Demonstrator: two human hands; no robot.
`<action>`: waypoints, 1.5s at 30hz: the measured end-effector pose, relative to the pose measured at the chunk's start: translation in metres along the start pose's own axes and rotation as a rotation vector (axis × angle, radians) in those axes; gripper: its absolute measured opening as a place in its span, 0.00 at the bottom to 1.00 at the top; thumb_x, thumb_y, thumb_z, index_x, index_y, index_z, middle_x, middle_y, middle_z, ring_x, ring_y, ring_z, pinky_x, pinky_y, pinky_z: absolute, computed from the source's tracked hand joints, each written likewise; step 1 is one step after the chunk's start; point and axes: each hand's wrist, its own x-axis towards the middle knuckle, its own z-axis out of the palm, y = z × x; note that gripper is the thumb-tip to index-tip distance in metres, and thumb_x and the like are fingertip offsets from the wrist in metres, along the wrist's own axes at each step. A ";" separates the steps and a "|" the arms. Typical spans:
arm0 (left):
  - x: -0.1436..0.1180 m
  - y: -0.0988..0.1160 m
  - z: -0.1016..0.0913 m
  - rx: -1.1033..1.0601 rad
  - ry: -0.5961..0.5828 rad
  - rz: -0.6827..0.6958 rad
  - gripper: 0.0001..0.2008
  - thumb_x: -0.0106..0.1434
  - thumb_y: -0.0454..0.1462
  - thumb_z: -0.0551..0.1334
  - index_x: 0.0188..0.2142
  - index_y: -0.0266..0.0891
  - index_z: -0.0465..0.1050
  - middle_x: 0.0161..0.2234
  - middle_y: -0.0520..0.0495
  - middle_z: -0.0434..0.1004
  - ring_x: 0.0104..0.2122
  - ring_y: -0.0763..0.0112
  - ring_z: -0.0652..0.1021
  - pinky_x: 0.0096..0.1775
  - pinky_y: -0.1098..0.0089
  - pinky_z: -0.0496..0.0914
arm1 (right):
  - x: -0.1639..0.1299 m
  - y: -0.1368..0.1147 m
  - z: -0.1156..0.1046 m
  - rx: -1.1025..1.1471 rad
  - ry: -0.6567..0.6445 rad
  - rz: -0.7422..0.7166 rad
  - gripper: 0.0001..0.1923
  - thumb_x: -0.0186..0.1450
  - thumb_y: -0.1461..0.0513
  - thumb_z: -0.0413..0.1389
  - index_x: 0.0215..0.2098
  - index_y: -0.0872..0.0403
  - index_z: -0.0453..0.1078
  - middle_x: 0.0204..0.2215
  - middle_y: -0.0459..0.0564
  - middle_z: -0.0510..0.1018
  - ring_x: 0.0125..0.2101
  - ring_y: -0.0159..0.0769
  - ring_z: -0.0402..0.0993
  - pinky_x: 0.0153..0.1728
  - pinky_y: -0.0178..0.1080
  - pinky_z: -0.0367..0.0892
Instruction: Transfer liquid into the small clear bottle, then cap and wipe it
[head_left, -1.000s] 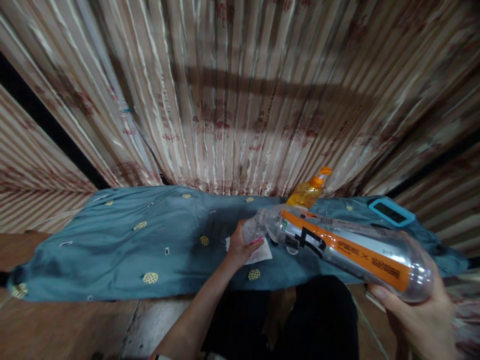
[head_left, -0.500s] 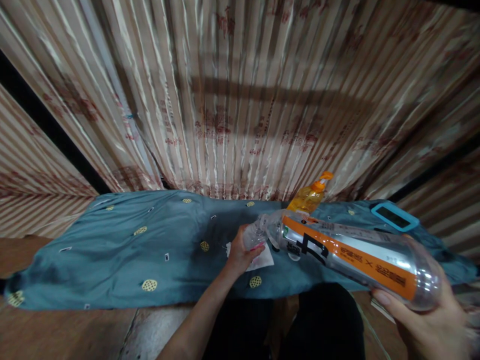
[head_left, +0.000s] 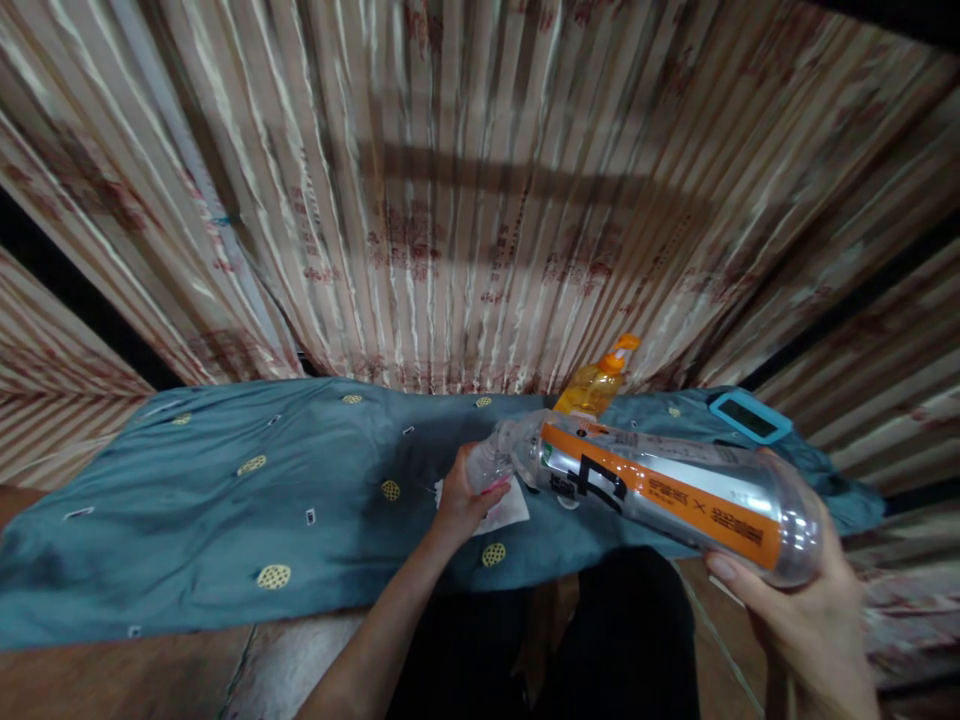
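Note:
My right hand [head_left: 799, 600] is wrapped round the base of a large clear plastic bottle [head_left: 660, 490] with an orange and silver label. The bottle lies almost level, its neck pointing left and slightly raised. My left hand [head_left: 463, 500] is closed round a small clear plastic container [head_left: 489, 462] with a bit of pink near its lower edge; its exact kind is hard to make out. The bottle's mouth meets or overlaps this container, and I cannot tell whether it goes inside. Below my left hand lies a white sheet of paper [head_left: 510, 512].
A teal cloth with yellow pineapple prints covers the table [head_left: 187, 520]. Behind the large bottle stands a yellow pump bottle [head_left: 589, 388] with an orange top. A blue-framed device [head_left: 750, 417] lies at the far right. Pleated curtains [head_left: 450, 200] hang close behind the table.
The whole view has shifted, so everything sits a little further left in it. Both hands keep their holds, and the bottle and small container stay in about the same position to each other.

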 end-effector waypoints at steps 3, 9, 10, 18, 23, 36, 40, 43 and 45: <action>0.000 0.001 0.000 -0.020 -0.006 0.001 0.27 0.50 0.39 0.70 0.48 0.40 0.65 0.42 0.48 0.78 0.42 0.60 0.79 0.46 0.61 0.73 | 0.001 0.001 0.000 0.007 -0.008 -0.009 0.51 0.47 0.48 0.70 0.65 0.52 0.61 0.61 0.56 0.67 0.59 0.59 0.65 0.61 0.57 0.58; 0.001 0.003 0.001 -0.023 0.026 0.024 0.26 0.48 0.38 0.71 0.47 0.40 0.66 0.40 0.48 0.78 0.41 0.60 0.78 0.46 0.59 0.72 | 0.002 0.003 -0.002 -0.002 -0.021 -0.040 0.50 0.48 0.49 0.70 0.65 0.53 0.61 0.61 0.57 0.66 0.59 0.59 0.65 0.60 0.58 0.60; 0.001 0.003 0.001 -0.019 0.026 0.020 0.26 0.48 0.38 0.71 0.47 0.40 0.66 0.40 0.48 0.78 0.41 0.60 0.78 0.46 0.59 0.72 | 0.002 0.003 -0.002 -0.014 -0.020 -0.041 0.50 0.48 0.49 0.70 0.65 0.53 0.61 0.61 0.57 0.67 0.59 0.59 0.65 0.59 0.58 0.62; 0.001 0.004 0.001 -0.030 0.019 -0.006 0.27 0.48 0.40 0.71 0.47 0.40 0.66 0.41 0.48 0.78 0.41 0.60 0.79 0.46 0.60 0.72 | 0.002 0.003 -0.003 -0.010 -0.029 -0.064 0.49 0.48 0.50 0.70 0.65 0.51 0.60 0.60 0.54 0.68 0.59 0.52 0.66 0.60 0.49 0.61; 0.001 0.003 0.001 -0.020 0.017 -0.007 0.27 0.48 0.40 0.70 0.48 0.41 0.66 0.41 0.48 0.78 0.41 0.61 0.79 0.45 0.61 0.73 | 0.002 0.002 -0.002 -0.006 -0.023 -0.043 0.50 0.48 0.49 0.70 0.65 0.53 0.60 0.61 0.55 0.67 0.59 0.53 0.65 0.60 0.50 0.61; 0.002 0.002 0.001 -0.002 0.016 -0.012 0.27 0.49 0.40 0.71 0.47 0.41 0.66 0.41 0.49 0.78 0.42 0.61 0.79 0.46 0.61 0.72 | 0.003 0.002 -0.003 0.021 -0.041 -0.104 0.50 0.49 0.50 0.71 0.66 0.49 0.59 0.62 0.51 0.66 0.60 0.50 0.63 0.63 0.48 0.56; 0.002 0.003 0.001 -0.007 0.020 -0.015 0.27 0.48 0.41 0.71 0.47 0.41 0.66 0.41 0.49 0.78 0.42 0.60 0.79 0.46 0.61 0.72 | 0.003 0.002 -0.004 0.013 -0.037 -0.107 0.51 0.49 0.50 0.71 0.66 0.50 0.59 0.62 0.52 0.66 0.60 0.50 0.64 0.63 0.47 0.57; 0.002 0.005 0.001 0.000 0.020 -0.015 0.27 0.48 0.40 0.71 0.47 0.41 0.66 0.41 0.49 0.78 0.43 0.60 0.79 0.47 0.60 0.72 | 0.004 0.000 -0.003 0.008 -0.037 -0.101 0.51 0.49 0.50 0.71 0.66 0.51 0.59 0.61 0.52 0.67 0.59 0.49 0.65 0.62 0.47 0.59; 0.002 0.005 0.001 -0.003 0.019 -0.014 0.27 0.48 0.39 0.70 0.47 0.42 0.66 0.42 0.49 0.78 0.43 0.60 0.79 0.48 0.61 0.72 | 0.004 -0.002 -0.002 -0.006 -0.039 -0.105 0.50 0.49 0.50 0.70 0.66 0.53 0.59 0.61 0.53 0.67 0.58 0.49 0.66 0.60 0.45 0.61</action>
